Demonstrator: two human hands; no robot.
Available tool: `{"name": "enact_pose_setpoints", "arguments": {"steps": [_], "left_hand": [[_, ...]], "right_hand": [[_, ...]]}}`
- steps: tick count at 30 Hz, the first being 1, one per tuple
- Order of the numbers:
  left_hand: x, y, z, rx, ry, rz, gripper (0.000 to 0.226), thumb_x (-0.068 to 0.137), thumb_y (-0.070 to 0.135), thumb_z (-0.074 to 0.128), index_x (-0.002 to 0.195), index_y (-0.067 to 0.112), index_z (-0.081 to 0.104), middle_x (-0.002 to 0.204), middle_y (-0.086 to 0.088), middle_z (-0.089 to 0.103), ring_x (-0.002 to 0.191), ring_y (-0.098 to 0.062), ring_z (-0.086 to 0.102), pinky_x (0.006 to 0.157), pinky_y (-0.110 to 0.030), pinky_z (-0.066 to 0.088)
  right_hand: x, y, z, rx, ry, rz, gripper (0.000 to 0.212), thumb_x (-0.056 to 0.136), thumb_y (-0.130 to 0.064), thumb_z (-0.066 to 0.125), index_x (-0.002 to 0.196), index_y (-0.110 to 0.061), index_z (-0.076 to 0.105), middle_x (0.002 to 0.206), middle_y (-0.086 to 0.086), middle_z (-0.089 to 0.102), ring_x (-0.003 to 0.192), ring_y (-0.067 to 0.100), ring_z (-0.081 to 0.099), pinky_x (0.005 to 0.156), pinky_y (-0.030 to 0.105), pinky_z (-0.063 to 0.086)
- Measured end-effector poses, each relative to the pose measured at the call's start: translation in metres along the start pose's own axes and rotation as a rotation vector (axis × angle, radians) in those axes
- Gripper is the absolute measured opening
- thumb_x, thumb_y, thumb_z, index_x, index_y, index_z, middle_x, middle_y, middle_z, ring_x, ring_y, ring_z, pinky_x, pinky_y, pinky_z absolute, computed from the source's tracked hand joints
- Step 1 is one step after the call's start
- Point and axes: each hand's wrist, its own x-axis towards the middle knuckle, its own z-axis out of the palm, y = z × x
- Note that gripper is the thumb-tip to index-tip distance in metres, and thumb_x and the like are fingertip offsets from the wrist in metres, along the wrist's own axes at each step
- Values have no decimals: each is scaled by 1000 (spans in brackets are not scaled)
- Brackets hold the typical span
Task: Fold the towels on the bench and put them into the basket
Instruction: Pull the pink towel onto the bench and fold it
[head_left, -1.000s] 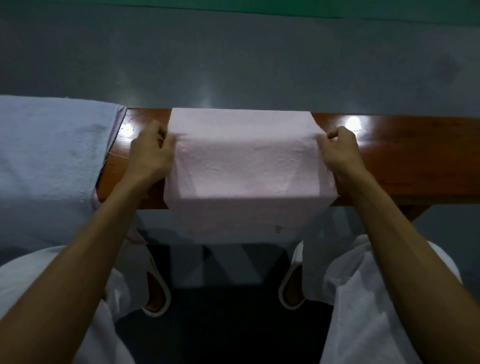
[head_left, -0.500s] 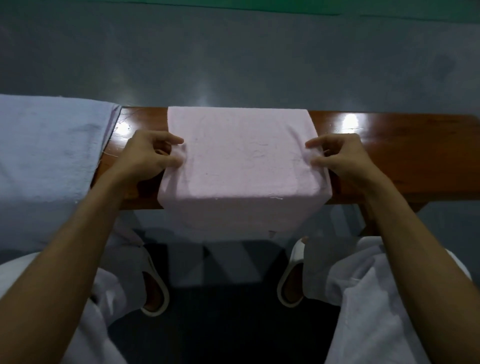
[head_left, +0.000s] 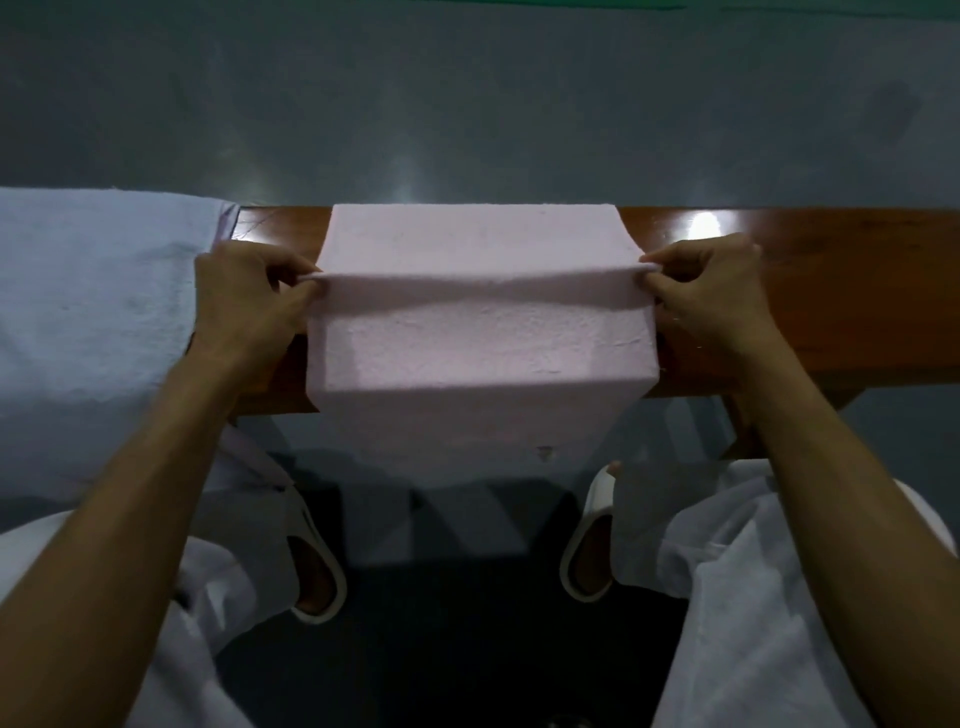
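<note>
A pink towel (head_left: 478, 358) lies across the brown wooden bench (head_left: 810, 291), its near part hanging over the front edge. My left hand (head_left: 249, 296) pinches the towel's left side and my right hand (head_left: 701, 291) pinches its right side. Between them a ridge of cloth is lifted a little above the bench top. A pale blue towel (head_left: 88, 291) is draped over the bench at the left. No basket is in view.
Grey floor lies beyond the bench. Below the bench are my knees in white trousers and my two feet in white slippers (head_left: 311, 577). The bench runs on to the right edge of the view.
Both hands have closed on the towel's side edges and raised a fold of cloth off the bench; half a second ago the fingers were loosely on the flat towel.
</note>
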Motion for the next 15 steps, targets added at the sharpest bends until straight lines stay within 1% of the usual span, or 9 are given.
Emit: {"name": "enact_pose_setpoints", "arguments": {"steps": [2, 5, 6, 8, 9, 10, 12, 13, 15], "left_hand": [[2, 0, -1, -3, 6, -4, 20, 93, 30, 77, 104, 13, 79, 89, -1, 69, 72, -9, 59, 73, -30, 50], [5, 1, -3, 16, 29, -14, 24, 91, 42, 76, 100, 19, 78, 84, 6, 65, 72, -12, 60, 74, -33, 54], [6, 3, -4, 8, 33, -16, 25, 92, 44, 76, 100, 21, 77, 85, 5, 66, 73, -14, 62, 73, -32, 54], [6, 8, -4, -95, 18, -71, 17, 94, 40, 74, 98, 24, 72, 86, 3, 67, 72, -13, 65, 66, -27, 55], [6, 13, -3, -186, 1, -134, 11, 96, 35, 73, 95, 24, 70, 85, 1, 68, 69, -10, 65, 59, -23, 54], [6, 16, -2, -289, -27, -214, 8, 99, 28, 70, 93, 23, 67, 82, 0, 70, 64, -7, 65, 53, -17, 52], [8, 24, -1, -526, -133, -415, 12, 104, 19, 60, 92, 21, 62, 72, -1, 75, 53, -4, 64, 45, -14, 48], [10, 28, 0, -637, -202, -523, 12, 107, 18, 55, 96, 19, 59, 74, -4, 77, 54, -5, 68, 45, -15, 50], [14, 33, 1, -743, -322, -686, 11, 110, 17, 47, 108, 14, 57, 87, -12, 79, 71, -15, 77, 59, -21, 60]], "right_hand": [[0, -4, -2, -62, 66, -59, 21, 92, -28, 76, 109, -17, 81, 100, -1, 79, 82, 11, 73, 79, 36, 64], [1, -6, -6, -141, 150, -32, 23, 92, -38, 74, 110, -24, 80, 94, -3, 78, 75, 10, 70, 70, 25, 56], [2, -8, -6, -132, 172, -12, 23, 92, -39, 74, 110, -26, 80, 89, -5, 77, 72, 10, 70, 68, 23, 54], [2, -16, -5, -1, 172, 68, 14, 94, -32, 73, 104, -24, 79, 82, -4, 74, 62, 10, 69, 60, 21, 54], [1, -23, -3, 102, 140, 140, 7, 96, -26, 71, 100, -22, 76, 79, -1, 74, 57, 10, 69, 54, 22, 55], [1, -29, -1, 214, 88, 230, 6, 100, -20, 66, 96, -20, 71, 77, 4, 74, 54, 11, 69, 50, 23, 55], [1, -42, 4, 433, -59, 442, 14, 106, -12, 51, 97, -16, 61, 73, 10, 76, 55, 16, 72, 46, 25, 56], [3, -46, 5, 516, -129, 535, 17, 108, -11, 44, 100, -13, 59, 75, 12, 77, 59, 19, 74, 48, 25, 58], [10, -50, 7, 628, -208, 672, 23, 110, -10, 34, 103, -8, 56, 80, 14, 78, 68, 23, 77, 52, 25, 60]]}}
